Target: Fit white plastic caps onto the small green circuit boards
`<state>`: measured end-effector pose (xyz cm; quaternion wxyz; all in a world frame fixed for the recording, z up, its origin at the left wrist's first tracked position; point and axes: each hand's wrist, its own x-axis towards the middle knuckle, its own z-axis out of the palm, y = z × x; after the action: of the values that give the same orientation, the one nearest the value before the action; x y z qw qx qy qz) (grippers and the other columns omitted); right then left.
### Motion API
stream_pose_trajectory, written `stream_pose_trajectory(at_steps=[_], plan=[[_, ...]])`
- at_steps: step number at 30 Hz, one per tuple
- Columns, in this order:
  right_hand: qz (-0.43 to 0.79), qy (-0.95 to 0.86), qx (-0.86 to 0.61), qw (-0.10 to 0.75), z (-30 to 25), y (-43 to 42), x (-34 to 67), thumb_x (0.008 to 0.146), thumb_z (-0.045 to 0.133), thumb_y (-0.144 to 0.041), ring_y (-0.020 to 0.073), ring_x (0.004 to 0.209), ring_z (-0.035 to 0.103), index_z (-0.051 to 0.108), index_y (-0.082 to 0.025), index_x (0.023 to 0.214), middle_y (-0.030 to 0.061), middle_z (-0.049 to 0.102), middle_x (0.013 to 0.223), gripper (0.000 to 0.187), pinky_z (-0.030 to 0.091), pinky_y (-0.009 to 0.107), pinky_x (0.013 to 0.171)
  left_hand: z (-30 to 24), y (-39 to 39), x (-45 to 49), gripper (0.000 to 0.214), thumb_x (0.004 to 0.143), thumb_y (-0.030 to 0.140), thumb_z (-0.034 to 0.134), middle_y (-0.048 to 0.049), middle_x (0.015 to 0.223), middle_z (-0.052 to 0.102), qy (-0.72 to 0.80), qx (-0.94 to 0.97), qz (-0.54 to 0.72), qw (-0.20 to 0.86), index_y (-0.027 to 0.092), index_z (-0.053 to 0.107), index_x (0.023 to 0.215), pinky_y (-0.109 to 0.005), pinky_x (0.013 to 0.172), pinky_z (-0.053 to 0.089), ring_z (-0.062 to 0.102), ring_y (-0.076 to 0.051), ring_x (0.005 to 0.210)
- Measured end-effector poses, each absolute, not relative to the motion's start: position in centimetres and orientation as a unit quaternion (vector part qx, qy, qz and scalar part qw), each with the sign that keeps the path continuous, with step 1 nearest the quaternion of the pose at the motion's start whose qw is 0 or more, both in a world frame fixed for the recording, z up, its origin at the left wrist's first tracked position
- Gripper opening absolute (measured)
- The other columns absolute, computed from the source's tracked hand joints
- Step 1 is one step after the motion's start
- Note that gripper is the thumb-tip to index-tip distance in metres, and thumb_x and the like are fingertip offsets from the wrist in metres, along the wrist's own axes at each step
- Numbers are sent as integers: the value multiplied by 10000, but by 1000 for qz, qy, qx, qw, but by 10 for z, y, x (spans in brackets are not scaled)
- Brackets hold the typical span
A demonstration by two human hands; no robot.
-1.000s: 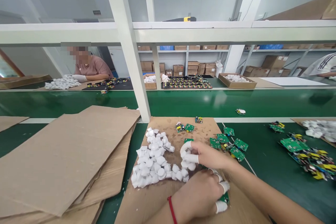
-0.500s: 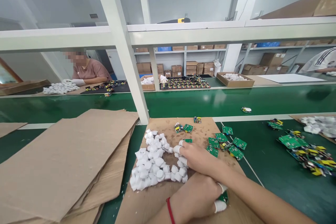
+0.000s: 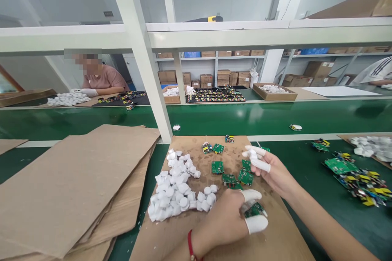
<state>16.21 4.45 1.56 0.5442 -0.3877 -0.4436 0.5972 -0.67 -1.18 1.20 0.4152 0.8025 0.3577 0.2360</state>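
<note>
My left hand (image 3: pixel 220 222), with a red string at the wrist and white finger cots, is shut on a green circuit board (image 3: pixel 254 210) at the bottom centre. My right hand (image 3: pixel 272 169), also in white cots, is raised over the brown cardboard sheet (image 3: pixel 190 144) and pinches a small white piece (image 3: pixel 252 154). Just below it lie several green circuit boards (image 3: pixel 246 177). To the left of my hands sits a heap of small white puffy pieces (image 3: pixel 176 189). The lower edge of the board in my left hand is hidden by my fingers.
Stacked cardboard sheets (image 3: pixel 70 187) lie to the left. A white post (image 3: pixel 143 69) rises beyond them. On the green bench at right lies a pile of circuit boards (image 3: pixel 355 181). A co-worker (image 3: pixel 99 79) sits across the far bench among boards and boxes.
My right hand has lifted off the white heap and moved up and right, over the boards. Several boards now lie further left on the cardboard. More of the board in my left hand shows.
</note>
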Motion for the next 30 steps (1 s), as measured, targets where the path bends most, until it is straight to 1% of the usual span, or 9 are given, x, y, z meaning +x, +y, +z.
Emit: stream_pose_trajectory(at_steps=[3, 5, 10, 13, 19, 24, 26, 28, 30], plan=[[575, -453, -397, 554, 7, 41, 171, 658, 720, -375, 74, 386, 400, 623, -142, 946, -30, 527, 468, 383, 319, 187, 368, 11, -7, -4, 444, 763, 418, 497, -53, 794, 647, 364, 617, 296, 632, 139, 564, 1101, -204, 457, 396, 531, -96, 500], [566, -470, -402, 546, 3, 38, 171, 675, 705, -406, 81, 378, 425, 628, -130, 899, -23, 533, 456, 363, 333, 189, 365, 11, -2, -4, 523, 771, 495, 455, -89, 788, 655, 363, 506, 334, 708, 96, 565, 1091, -195, 367, 344, 507, -87, 420], [588, -509, -385, 497, -9, 35, 168, 729, 649, -439, 96, 375, 499, 614, -124, 821, 4, 587, 488, 330, 397, 199, 375, 18, 7, -10, 556, 804, 543, 414, -85, 726, 651, 370, 341, 424, 753, 74, 587, 1047, -172, 353, 276, 436, -51, 384], [593, -540, -371, 468, -17, 34, 167, 784, 589, -440, 105, 381, 510, 607, -126, 781, 11, 591, 474, 315, 417, 211, 389, 20, 9, -11, 519, 821, 515, 422, -62, 668, 627, 367, 299, 458, 752, 62, 584, 1017, -179, 375, 307, 419, -54, 399], [572, -526, -367, 511, -19, 36, 167, 779, 614, -390, 127, 530, 583, 536, -166, 1091, 47, 656, 745, 391, 463, 247, 508, 20, 7, -9, 282, 807, 347, 545, -82, 801, 647, 363, 278, 487, 744, 89, 592, 910, -271, 580, 501, 589, -139, 636], [514, -577, -379, 509, -17, 35, 170, 773, 616, -393, 150, 631, 573, 632, -178, 840, 68, 656, 840, 225, 484, 290, 612, 19, 4, -12, 199, 668, 265, 719, -45, 847, 664, 308, 294, 452, 784, 123, 655, 792, -309, 778, 493, 625, -158, 770], [502, -596, -379, 499, -14, 32, 171, 777, 613, -399, 202, 831, 601, 660, -197, 834, 86, 652, 980, 216, 492, 321, 709, 18, 3, -13, 196, 661, 264, 727, -50, 891, 671, 273, 310, 441, 797, 135, 675, 799, -324, 832, 466, 621, -170, 833], [502, -617, -367, 482, -11, 30, 172, 774, 613, -423, 256, 1049, 547, 683, -213, 852, 95, 611, 1133, 235, 476, 372, 816, 18, 2, -13, 233, 653, 286, 732, -68, 933, 677, 245, 332, 436, 800, 143, 686, 831, -346, 874, 436, 605, -195, 904], [508, -641, -349, 457, -8, 28, 172, 776, 596, -458, 280, 1110, 518, 689, -218, 907, 104, 586, 1194, 289, 456, 420, 870, 17, 1, -14, 289, 635, 319, 741, -86, 959, 680, 213, 349, 430, 805, 151, 691, 864, -376, 921, 402, 588, -221, 963]])
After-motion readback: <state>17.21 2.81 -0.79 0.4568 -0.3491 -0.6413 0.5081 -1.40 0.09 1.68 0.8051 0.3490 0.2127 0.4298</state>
